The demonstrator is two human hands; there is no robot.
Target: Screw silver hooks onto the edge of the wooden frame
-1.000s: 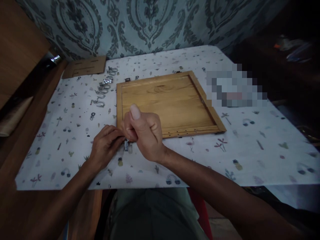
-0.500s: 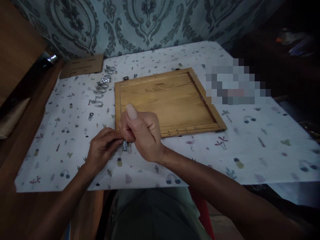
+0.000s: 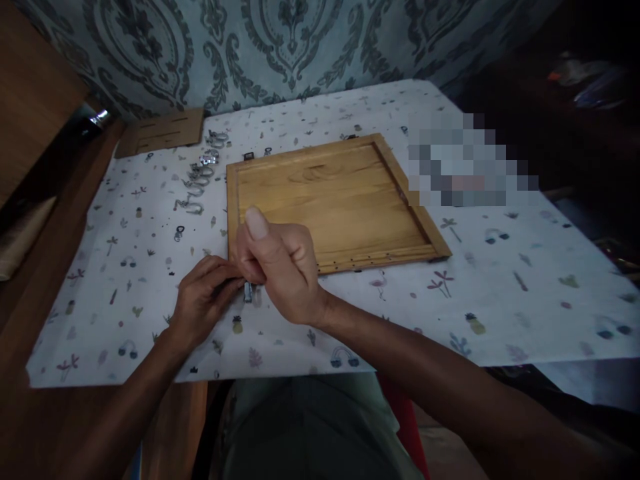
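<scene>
i see the table [image 3: 540, 293] carrying a wooden panel [image 3: 335, 200], metal bits [image 3: 199, 175] to its left, cardboard [image 3: 163, 132] far left.

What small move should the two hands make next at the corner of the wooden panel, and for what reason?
Probably the left hand should steady the small metal piece before the right hand turns or presses. Both hands meet at the near-left corner of the wooden panel, and the piece shows there, just below them. What the closed right hand holds, if anything, is hidden.
</scene>
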